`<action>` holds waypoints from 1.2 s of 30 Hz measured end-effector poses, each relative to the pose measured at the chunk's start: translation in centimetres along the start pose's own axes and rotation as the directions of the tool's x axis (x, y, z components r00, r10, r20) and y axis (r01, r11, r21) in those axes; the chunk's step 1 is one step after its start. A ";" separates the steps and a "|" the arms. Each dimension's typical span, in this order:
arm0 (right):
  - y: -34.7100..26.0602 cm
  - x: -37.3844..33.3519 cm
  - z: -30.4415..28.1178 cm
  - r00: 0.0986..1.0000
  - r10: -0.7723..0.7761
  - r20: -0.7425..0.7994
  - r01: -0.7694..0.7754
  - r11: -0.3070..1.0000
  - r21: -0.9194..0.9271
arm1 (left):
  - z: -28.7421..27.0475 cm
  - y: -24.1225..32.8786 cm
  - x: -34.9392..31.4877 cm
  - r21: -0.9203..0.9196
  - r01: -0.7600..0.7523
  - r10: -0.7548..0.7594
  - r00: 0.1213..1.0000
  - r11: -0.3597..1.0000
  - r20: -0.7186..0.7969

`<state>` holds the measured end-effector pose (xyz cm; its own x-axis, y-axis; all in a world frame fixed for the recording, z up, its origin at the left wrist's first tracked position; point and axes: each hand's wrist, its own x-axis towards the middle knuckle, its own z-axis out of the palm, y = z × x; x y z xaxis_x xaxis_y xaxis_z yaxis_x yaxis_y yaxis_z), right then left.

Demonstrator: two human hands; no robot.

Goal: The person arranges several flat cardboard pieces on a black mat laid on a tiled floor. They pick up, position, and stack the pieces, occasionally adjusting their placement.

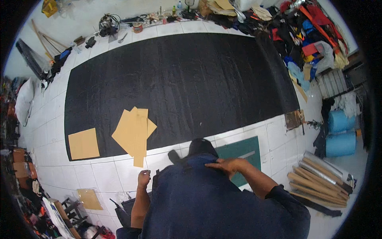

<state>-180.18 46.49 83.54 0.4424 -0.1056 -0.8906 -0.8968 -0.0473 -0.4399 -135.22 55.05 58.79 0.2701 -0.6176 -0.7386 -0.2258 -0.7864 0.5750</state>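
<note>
My right hand [226, 165] rests against the dark blue cloth [191, 191] at my front, with its fingers stretched out along it. Low on the left, my left hand [144, 178] has its fingers curled together; whatever it may hold is too small to make out. Just beyond that hand, several overlapping tan card pieces [126, 131] lie on a wide black sheet [187, 79], one narrow strip reaching past its near edge. A separate tan card piece [84, 144] lies at the sheet's near left corner. Partly hidden behind my right forearm is a green cutting mat [254, 149].
A grey ruler [246, 155] lies on the mat. Cardboard tubes [316, 183] are stacked at right, near blue rolls [341, 144]. Heaped fabric [310, 44] fills the far right corner. Scissors [122, 38] and a tin [137, 28] sit along the far wall.
</note>
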 end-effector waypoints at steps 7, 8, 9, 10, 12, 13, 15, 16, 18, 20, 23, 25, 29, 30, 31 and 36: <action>1.9 1.1 -1.7 0.997 -0.023 -0.072 0.023 1.000 -0.001 | -2.5 0.3 2.0 0.047 0.155 -0.160 0.980 0.987 0.120; 2.2 1.4 -2.3 0.997 -0.023 -0.075 0.023 1.000 0.006 | -2.6 1.1 2.3 0.077 0.182 -0.190 0.975 0.980 0.115; 2.6 1.5 -3.0 0.997 -0.022 -0.077 0.023 1.000 0.012 | -2.4 2.0 2.5 0.084 0.190 -0.198 0.975 0.978 0.096; 3.2 1.7 -3.8 0.996 -0.017 -0.090 0.018 1.000 0.018 | -2.0 2.8 3.2 0.078 0.177 -0.184 0.978 0.981 0.101; 4.5 2.5 -5.1 0.992 -0.025 -0.120 0.028 0.999 0.018 | -1.9 4.5 4.6 0.061 0.146 -0.151 0.985 0.987 0.088; 5.3 2.7 -6.1 0.992 -0.036 -0.121 0.042 0.998 0.050 | -1.5 5.8 5.7 0.057 0.124 -0.129 0.988 0.991 0.091; 7.1 2.8 -8.8 0.990 -0.062 -0.126 0.075 0.992 0.100 | -0.9 7.7 7.6 0.048 0.090 -0.093 0.993 0.995 0.074; 8.5 3.5 -10.0 0.988 -0.072 -0.140 0.088 0.990 0.112 | -0.8 8.6 8.9 0.030 0.078 -0.079 0.995 0.997 0.063; 12.5 3.7 -12.0 0.987 -0.055 -0.154 0.080 0.983 0.164 | 0.7 12.7 10.7 0.089 0.105 -0.112 0.990 0.990 0.081; 15.8 2.6 -16.1 0.938 0.005 -0.347 0.059 0.983 0.173 | 2.2 16.8 12.3 0.110 0.136 -0.142 0.989 0.985 0.049; 19.6 1.0 -22.9 0.790 0.182 -0.586 -0.097 0.980 0.174 | 4.6 21.7 14.7 0.140 0.106 -0.108 0.994 0.985 0.009; 20.6 -1.2 -30.6 0.748 0.246 -0.616 -0.165 0.969 0.186 | 6.0 26.3 16.9 0.127 0.013 -0.011 1.000 0.992 -0.016; 24.0 -2.9 -42.8 0.611 0.139 -0.779 -0.155 0.986 0.055 | 11.2 37.2 19.8 0.107 -0.181 0.185 0.982 0.978 -0.031; 24.4 -3.1 -45.4 0.607 0.123 -0.785 -0.137 0.989 0.049 | 12.5 41.6 18.5 0.070 -0.174 0.176 0.984 0.982 -0.034; 24.1 -2.9 -48.5 0.597 0.083 -0.798 -0.101 0.995 0.028 | 12.9 44.0 18.2 0.038 -0.152 0.153 0.987 0.988 -0.040; 24.1 1.9 -59.2 0.588 -0.007 -0.809 0.124 0.989 0.081 | 13.7 42.9 25.3 0.157 -0.094 0.098 0.995 0.983 -0.020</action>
<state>-201.24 -13.70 78.10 0.2625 -0.8654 -0.4267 -0.8319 0.0211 -0.5546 -150.94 5.92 59.95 0.2649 -0.6921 -0.6715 -0.3946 -0.7132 0.5794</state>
